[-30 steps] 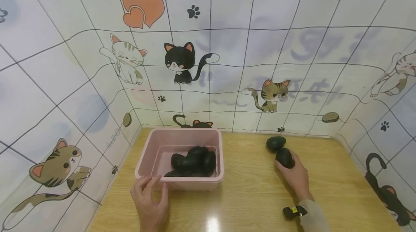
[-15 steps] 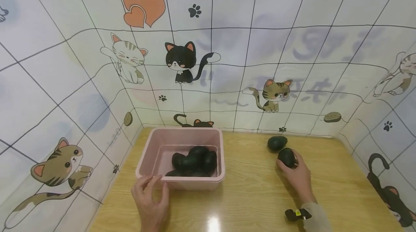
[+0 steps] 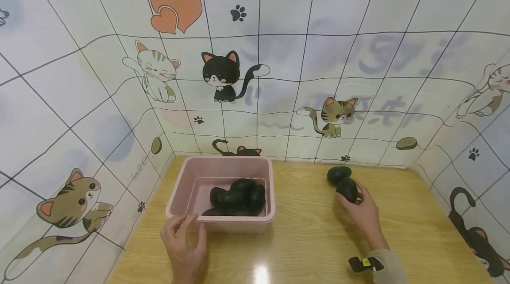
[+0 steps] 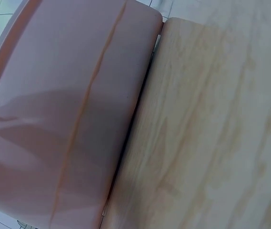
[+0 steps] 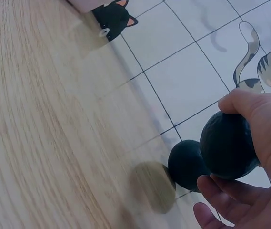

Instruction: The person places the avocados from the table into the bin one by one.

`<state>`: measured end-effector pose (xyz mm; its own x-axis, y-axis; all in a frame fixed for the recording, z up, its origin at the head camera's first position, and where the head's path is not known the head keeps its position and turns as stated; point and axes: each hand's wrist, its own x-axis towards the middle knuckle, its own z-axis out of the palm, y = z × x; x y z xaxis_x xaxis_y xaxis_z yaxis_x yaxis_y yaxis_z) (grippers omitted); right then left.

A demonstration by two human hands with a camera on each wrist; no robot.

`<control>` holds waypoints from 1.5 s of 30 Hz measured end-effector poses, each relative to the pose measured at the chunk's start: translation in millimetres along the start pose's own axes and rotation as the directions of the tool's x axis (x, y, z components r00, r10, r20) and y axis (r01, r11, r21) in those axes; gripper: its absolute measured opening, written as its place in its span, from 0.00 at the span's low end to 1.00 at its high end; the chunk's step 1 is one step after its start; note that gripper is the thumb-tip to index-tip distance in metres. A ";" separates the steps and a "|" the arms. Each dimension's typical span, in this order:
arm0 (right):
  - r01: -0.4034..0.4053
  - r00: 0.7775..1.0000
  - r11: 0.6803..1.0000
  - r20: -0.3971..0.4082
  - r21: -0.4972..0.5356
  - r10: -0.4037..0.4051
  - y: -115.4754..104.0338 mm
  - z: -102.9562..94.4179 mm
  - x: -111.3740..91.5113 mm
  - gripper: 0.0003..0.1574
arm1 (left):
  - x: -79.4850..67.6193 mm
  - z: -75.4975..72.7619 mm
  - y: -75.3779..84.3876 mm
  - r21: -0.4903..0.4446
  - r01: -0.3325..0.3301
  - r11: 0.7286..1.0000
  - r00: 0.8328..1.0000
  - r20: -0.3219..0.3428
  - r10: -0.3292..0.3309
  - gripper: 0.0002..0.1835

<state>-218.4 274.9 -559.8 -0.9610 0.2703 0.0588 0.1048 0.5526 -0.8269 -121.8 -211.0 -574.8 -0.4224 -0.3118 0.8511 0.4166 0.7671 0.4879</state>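
A dark green avocado (image 3: 347, 190) is pinched between the thumb and fingers of my right hand (image 3: 364, 215), at the right of the table. Just behind it lies another dark avocado (image 3: 338, 175); the two overlap in the head view, and the right wrist view shows the held avocado (image 5: 228, 145) in front. My left hand (image 3: 184, 244) grips the front rim of a pink plastic bin (image 3: 223, 164), near its left corner. Several avocados (image 3: 239, 197) are heaped in the bin's right part; its front wall hides some of them. In the left wrist view only one fingertip shows beside the bin's outer wall (image 4: 73, 95).
The wood-grain table (image 3: 303, 231) meets a white wall (image 3: 279, 98) printed with grid lines and cartoon cats at the back and sides. A dark band with a small black device (image 3: 364, 264) is on my right wrist. Bare tabletop lies between the bin and the avocados.
The avocado in my right hand has turned and shifted slightly left and back, against the other avocado in the head view. My left hand and the bin stay put.
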 end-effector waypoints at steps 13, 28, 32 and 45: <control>0.075 0.997 0.997 0.019 -0.022 -0.075 -21.5 4.0 -9.4 0.55 | -0.1 -0.4 -0.2 0.006 0.007 1.000 1.000 0.003 -0.007 0.17; 0.138 0.989 0.990 0.066 -0.032 -0.136 -59.6 2.0 -25.2 0.54 | 1.3 -0.2 0.5 -0.002 -0.005 1.000 1.000 -0.009 0.005 0.17; 0.147 0.987 0.989 0.065 -0.031 -0.145 -63.8 2.4 -28.0 0.54 | 0.8 -0.9 -0.5 0.006 0.002 1.000 1.000 0.003 -0.002 0.17; 0.126 0.989 0.992 0.082 -0.030 -0.124 -68.1 4.8 -36.5 0.56 | 0.0 -0.4 -4.3 -0.004 -0.045 0.999 0.999 -0.030 0.045 0.17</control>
<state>-191.7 223.6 -508.3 -0.9843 0.1345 0.1146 -0.0099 0.6055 -0.7958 -123.3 -214.6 -576.8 -0.3787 -0.2941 0.8775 0.4385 0.7780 0.4500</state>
